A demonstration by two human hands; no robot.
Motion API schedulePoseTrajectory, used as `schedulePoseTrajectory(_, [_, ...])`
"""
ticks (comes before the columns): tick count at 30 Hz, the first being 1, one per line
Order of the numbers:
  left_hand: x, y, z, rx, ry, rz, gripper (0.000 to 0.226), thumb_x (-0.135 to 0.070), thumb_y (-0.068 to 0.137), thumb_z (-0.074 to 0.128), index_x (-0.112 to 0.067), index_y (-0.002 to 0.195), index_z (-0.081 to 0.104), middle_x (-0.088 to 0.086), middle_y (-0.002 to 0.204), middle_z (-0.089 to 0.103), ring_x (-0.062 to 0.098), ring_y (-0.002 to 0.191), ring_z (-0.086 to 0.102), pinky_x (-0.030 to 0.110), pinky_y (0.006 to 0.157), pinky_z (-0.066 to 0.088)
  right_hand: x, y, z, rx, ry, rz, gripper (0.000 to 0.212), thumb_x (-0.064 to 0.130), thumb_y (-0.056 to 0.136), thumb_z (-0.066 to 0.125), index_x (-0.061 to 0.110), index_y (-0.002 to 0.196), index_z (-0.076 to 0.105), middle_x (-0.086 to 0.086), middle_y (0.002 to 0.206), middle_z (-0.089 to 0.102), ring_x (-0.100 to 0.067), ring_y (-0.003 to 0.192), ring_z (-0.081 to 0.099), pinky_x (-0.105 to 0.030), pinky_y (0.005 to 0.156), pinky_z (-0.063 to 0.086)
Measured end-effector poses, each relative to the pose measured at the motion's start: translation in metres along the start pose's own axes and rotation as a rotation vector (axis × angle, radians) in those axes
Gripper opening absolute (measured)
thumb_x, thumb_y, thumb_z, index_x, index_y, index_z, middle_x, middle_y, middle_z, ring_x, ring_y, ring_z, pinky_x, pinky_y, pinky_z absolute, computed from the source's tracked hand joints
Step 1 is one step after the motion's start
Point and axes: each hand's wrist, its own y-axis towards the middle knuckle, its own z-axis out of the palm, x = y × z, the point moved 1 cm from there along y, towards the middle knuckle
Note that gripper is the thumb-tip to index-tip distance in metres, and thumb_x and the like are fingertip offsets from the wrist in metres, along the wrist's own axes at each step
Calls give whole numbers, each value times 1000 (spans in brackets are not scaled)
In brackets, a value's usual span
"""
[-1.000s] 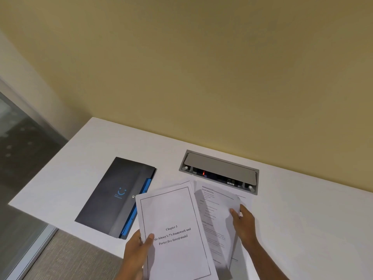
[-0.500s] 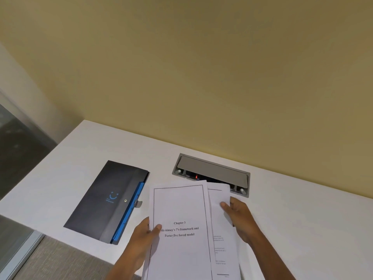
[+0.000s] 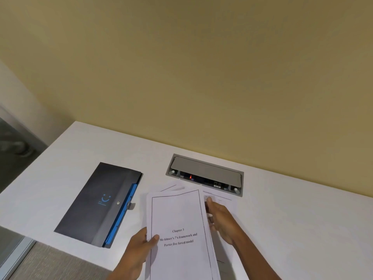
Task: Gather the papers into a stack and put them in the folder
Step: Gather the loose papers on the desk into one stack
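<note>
Your left hand [image 3: 139, 249] has the papers [image 3: 179, 215] pinched at their left edge, thumb on top just beside the "Chapter 3" title text, fingers tucked under the sheets. Top sheet is the bordered title page; more sheets fan out behind it, corners poking past its top and right edges, so the stack isn't squared. Your right hand [image 3: 221, 221] sits at the right edge of the papers, fingers roughly together and pressed against the sheet edges; can't tell whether it actually grips any of them. One more printed sheet [image 3: 220, 199] lies flat on the table [image 3: 302, 229] under that hand, its top edge near the power box. The folder [image 3: 101, 203] lies flat toward the table's left front corner, left of the papers and not touching them: dark cover with a blue smiley logo, snap button, blue inner pockets showing along its right side. It's closed or nearly so, and I can't see anything inside it. The grey recessed power box [image 3: 204, 174] sits near the table's back edge, lid tilted up, sockets and a red light visible in the opening.
</note>
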Motion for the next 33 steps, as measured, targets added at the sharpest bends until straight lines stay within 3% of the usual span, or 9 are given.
schedulePoseTrajectory(2, [6, 0, -3, -66, 56, 28, 25, -22, 96, 67, -20, 120, 62, 1, 113, 74, 25, 106, 67, 49, 99, 54, -4, 7, -15, -223, -220, -45, 33, 52, 99, 61, 26, 108, 77, -2, 110, 80, -18, 88, 77, -44, 82, 65])
schedulePoseTrajectory(4, [11, -1, -7, -121, 117, 44, 26, -27, 96, 66, -20, 120, 60, 1, 109, 73, 26, 103, 66, 48, 98, 54, -10, 13, -35, -362, -583, -55, 45, 40, 94, 73, 19, 132, 62, -4, 137, 66, -23, 119, 67, -43, 101, 57])
schedulePoseTrajectory(6, [19, -1, -12, -171, 122, 47, 25, -26, 96, 66, -19, 120, 62, 3, 109, 74, 29, 104, 67, 49, 100, 54, -16, 17, -51, -372, -797, -28, 81, 43, 87, 80, 16, 152, 39, -4, 155, 45, -26, 142, 46, -41, 111, 47])
schedulePoseTrajectory(9, [31, -2, -21, -216, 106, 42, 26, -21, 95, 69, -15, 120, 65, 9, 112, 76, 34, 106, 69, 53, 104, 52, -23, 23, -70, -370, -1070, 11, 119, 64, 75, 81, 11, 161, 17, -5, 167, 25, -26, 154, 27, -48, 118, 41])
schedulePoseTrajectory(15, [42, -6, -26, -269, 8, 38, 29, -20, 93, 72, -16, 121, 66, 11, 111, 77, 35, 104, 70, 56, 103, 52, -41, 30, -79, -313, -1283, 107, 135, 68, 79, 74, 7, 164, -10, -7, 175, -4, -31, 163, -1, -59, 127, 20])
schedulePoseTrajectory(23, [42, -4, -21, -239, -120, 51, 26, -16, 95, 69, -17, 121, 66, 11, 112, 77, 38, 104, 72, 61, 98, 54, -58, 21, -67, -391, -1201, 8, 112, 48, 85, 80, 15, 165, 9, -7, 170, 26, -28, 161, 15, -51, 130, 9])
schedulePoseTrajectory(28, [37, -1, -20, -233, -169, 97, 21, -13, 95, 69, -16, 115, 69, 11, 108, 78, 39, 102, 73, 60, 96, 55, -68, 8, -54, -549, -887, 27, 93, 25, 87, 83, 17, 161, 28, -13, 144, 56, -32, 134, 56, -42, 116, 42])
schedulePoseTrajectory(30, [35, 0, -20, -234, -198, 102, 18, -12, 95, 69, -17, 112, 69, 11, 107, 78, 39, 102, 73, 61, 96, 56, -72, 6, -51, -580, -661, 42, 73, 14, 90, 80, 11, 152, 42, -15, 138, 63, -37, 127, 62, -46, 107, 50])
schedulePoseTrajectory(33, [34, 2, -23, -237, -241, 107, 16, -10, 95, 68, -17, 109, 70, 8, 99, 81, 37, 97, 74, 59, 92, 58, -72, 1, -56, -664, -575, 20, 34, 11, 94, 73, 2, 126, 64, -15, 117, 70, -37, 111, 68, -44, 95, 57])
